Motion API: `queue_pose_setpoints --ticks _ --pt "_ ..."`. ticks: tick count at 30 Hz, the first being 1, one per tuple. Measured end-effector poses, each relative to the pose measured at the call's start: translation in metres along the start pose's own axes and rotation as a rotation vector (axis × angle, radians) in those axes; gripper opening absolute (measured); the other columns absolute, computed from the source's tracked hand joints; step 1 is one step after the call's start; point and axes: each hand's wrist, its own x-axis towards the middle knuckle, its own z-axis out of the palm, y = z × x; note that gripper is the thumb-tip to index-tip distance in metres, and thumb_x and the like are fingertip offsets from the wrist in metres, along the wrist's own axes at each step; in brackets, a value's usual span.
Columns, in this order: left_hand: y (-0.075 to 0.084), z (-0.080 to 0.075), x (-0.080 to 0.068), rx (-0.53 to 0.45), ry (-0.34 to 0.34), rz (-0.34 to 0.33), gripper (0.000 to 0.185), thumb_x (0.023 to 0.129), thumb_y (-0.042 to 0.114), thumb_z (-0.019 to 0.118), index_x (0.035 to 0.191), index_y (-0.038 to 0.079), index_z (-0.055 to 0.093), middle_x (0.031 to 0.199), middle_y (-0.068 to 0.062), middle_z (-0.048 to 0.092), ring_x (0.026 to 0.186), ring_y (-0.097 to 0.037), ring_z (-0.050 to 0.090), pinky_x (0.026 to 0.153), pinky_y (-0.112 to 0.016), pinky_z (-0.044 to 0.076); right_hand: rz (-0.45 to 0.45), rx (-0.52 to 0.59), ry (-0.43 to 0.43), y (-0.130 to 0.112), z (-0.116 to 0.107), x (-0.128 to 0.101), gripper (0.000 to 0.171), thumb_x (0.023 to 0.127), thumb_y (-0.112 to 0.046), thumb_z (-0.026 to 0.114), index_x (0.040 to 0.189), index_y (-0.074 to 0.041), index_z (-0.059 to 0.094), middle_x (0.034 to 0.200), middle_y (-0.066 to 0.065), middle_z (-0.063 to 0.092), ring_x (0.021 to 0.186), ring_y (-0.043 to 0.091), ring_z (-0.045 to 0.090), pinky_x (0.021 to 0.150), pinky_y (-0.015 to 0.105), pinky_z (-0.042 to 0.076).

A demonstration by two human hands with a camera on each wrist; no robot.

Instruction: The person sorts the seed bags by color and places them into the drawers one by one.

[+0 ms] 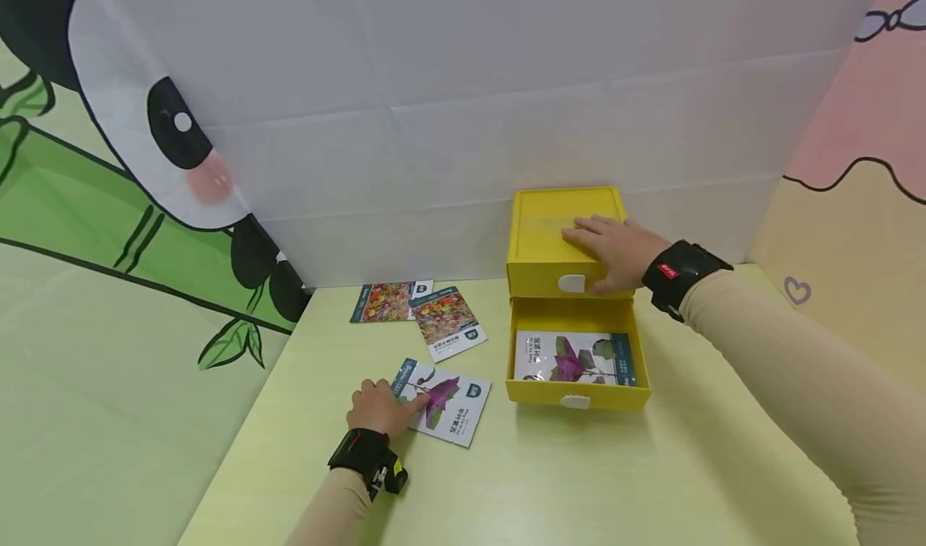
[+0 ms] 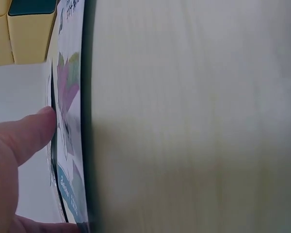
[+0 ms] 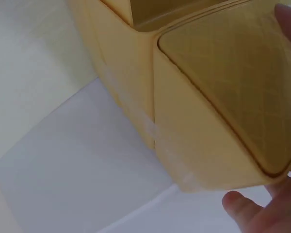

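One purple-leaf packet (image 1: 452, 406) lay on the table (image 1: 579, 486), left of the yellow drawer box (image 1: 542, 236); the left hand (image 1: 379, 409) had its thumb on the packet's face and fingers by its edge, but whether this grip pinched it, I could not tell. The right hand (image 1: 620, 250) rested spread wide on the box top. Judging by the similar packet (image 1: 567, 359) in the pulled-out lower drawer (image 1: 534, 393), the step was probably putting packets away, and the next move called for a secure pinch before lifting.
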Motion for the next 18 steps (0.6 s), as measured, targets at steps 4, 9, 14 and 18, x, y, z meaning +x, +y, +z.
queue_pose_setpoints --ticks 4,9,14,18 --pt "-0.001 0.003 0.001 0.001 0.014 -0.005 0.083 0.077 0.066 0.066 0.108 -0.01 0.057 0.099 -0.022 0.05 0.092 -0.04 0.05 0.068 -0.054 0.048 -0.011 -0.052 0.025 -0.002 -0.003 -0.002 0.085 0.075 -0.03 0.081 0.146 -0.008 0.039 0.147 0.022 0.037 0.133 0.042 0.036 0.102 0.057 0.034" --pt "0.003 0.004 -0.002 -0.006 0.031 0.005 0.081 0.076 0.067 0.066 0.104 -0.009 0.058 0.097 -0.021 0.051 0.089 -0.038 0.051 0.066 -0.053 0.048 0.018 -0.068 0.019 -0.008 -0.004 -0.003 0.083 0.074 -0.025 0.083 0.145 -0.008 0.041 0.146 0.021 0.04 0.131 0.041 0.039 0.098 0.054 0.041" --pt "0.007 0.005 -0.005 -0.016 0.033 0.0 0.076 0.077 0.061 0.069 0.103 -0.009 0.057 0.096 -0.021 0.05 0.09 -0.039 0.051 0.067 -0.054 0.047 0.011 -0.049 0.034 -0.011 -0.005 -0.001 0.08 0.073 -0.019 0.084 0.141 -0.006 0.044 0.142 0.02 0.045 0.128 0.04 0.044 0.099 0.054 0.04" --pt "0.01 0.007 -0.007 -0.039 0.042 -0.009 0.075 0.076 0.056 0.073 0.107 -0.009 0.055 0.099 -0.022 0.051 0.093 -0.04 0.052 0.069 -0.055 0.047 0.013 -0.055 0.028 -0.011 -0.004 0.001 0.079 0.072 -0.018 0.084 0.14 -0.005 0.045 0.141 0.019 0.046 0.125 0.039 0.047 0.099 0.053 0.04"
